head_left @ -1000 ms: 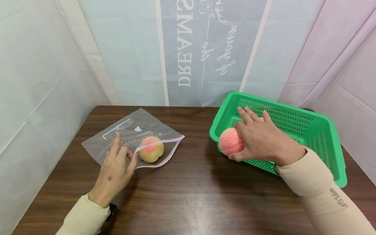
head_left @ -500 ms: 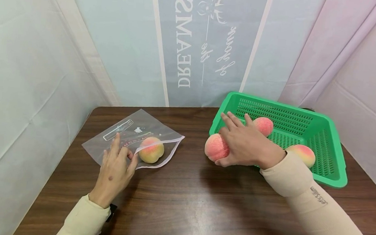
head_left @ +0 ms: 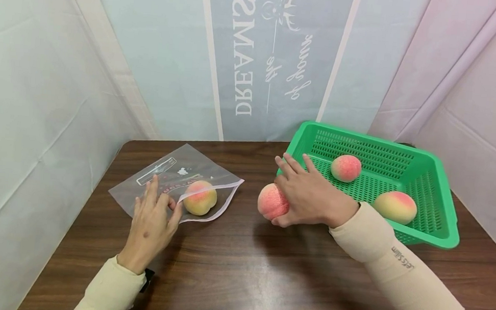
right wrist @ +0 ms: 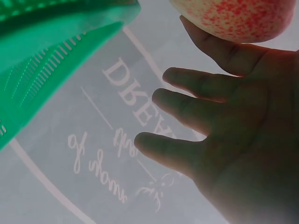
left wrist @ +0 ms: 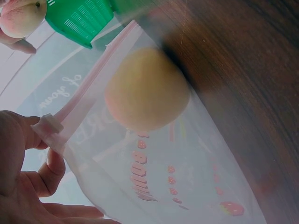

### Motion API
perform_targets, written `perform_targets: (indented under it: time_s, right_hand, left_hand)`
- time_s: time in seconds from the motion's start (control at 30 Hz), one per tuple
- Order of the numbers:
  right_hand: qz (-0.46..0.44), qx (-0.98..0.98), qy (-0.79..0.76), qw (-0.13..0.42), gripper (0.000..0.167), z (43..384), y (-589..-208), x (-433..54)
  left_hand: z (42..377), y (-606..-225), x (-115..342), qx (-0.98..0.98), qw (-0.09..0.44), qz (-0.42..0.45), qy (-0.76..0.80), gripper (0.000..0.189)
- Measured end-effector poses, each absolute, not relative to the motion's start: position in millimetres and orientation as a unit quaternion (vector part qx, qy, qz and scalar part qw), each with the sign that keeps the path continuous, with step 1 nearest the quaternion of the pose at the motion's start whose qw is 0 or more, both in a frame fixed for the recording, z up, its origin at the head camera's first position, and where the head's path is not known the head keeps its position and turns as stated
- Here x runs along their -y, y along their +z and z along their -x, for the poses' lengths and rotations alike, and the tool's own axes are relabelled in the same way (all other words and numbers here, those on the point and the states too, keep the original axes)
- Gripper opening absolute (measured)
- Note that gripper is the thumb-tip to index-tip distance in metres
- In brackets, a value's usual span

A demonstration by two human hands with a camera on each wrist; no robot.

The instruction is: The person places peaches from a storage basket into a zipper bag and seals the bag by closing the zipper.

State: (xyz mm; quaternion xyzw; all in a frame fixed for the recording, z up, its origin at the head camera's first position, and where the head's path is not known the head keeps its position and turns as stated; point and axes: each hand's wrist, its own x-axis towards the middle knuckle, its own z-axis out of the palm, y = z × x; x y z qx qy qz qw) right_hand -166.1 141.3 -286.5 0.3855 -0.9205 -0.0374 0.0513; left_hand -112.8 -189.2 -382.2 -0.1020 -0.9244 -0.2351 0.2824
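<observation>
At the left of the head view, my left hand pinches the opening edge of a clear zip bag, near its slider in the left wrist view. One yellow-pink peach lies inside the bag, close to the opening. My right hand grips a pink peach between thumb and index finger, above the table just left of the green basket; its other fingers stretch out. Two more peaches, a pink one and a yellow-pink one, sit in the basket.
The dark wooden table bears the bag and the basket. A printed cloth hangs behind it, with pale cloth walls on the left and right.
My right hand has carried the pink peach leftward out over the basket's near left rim, uncovering the two peaches inside. The left hand and bag stay almost still.
</observation>
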Motion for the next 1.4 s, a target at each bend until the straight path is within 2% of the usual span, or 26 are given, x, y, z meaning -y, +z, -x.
perform_targets:
  time_s: [1.4]
  right_hand:
    - [-0.397,0.916,-0.039,0.041,0.065,168.6,-318.8,-93.2]
  left_hand:
    - [111.6,-385.4,186.6,0.924,0.285,0.101,-0.235,0.022]
